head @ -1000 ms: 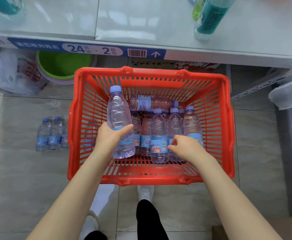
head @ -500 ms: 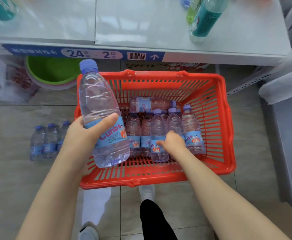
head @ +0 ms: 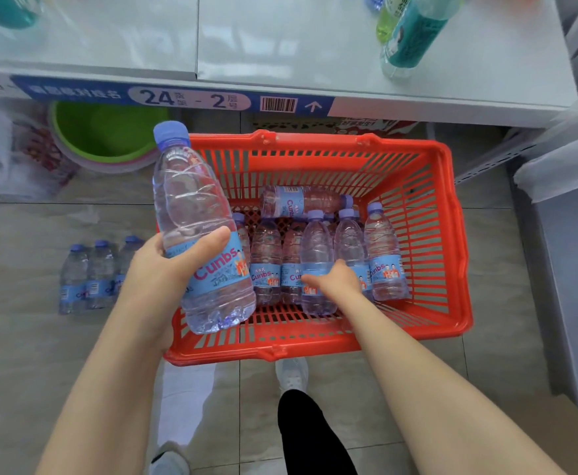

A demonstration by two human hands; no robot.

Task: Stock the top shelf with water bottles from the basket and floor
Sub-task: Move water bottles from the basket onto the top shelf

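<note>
Your left grip (head: 164, 265) is closed round a water bottle (head: 195, 214). The thumb lies across the top edge of its blue label, and the fingers are hidden behind it. You hold this bottle above the red basket (head: 428, 234), tilted, with its purple cap toward the shelf and its base over the basket's near left corner.

Your right grip (head: 335, 282) is down inside the basket, wrapped on an upright bottle (head: 316, 248) in the front row. The thumb lies across that bottle's label. The fingers go round the far side, out of sight, between it and the neighbouring bottle (head: 349, 245) just beside it. You cannot tell whether its base is off the basket floor.

More bottles stand packed together on either side of it, and the end bottle (head: 385, 265) stands near the right wall. Behind the row a lying bottle (head: 301, 202) rests on its side with its cap to the right.

Three floor bottles (head: 88, 279) stand in a tight row on the tiles to the left of the basket, partly behind your left wrist.

The white shelf (head: 280, 46) runs across the top, beyond the basket. It has a blue label strip (head: 184, 99) on its front edge and a teal bottle (head: 414, 32) near its right end. A green basin (head: 106, 135) sits below the shelf, to the left of the basket.
</note>
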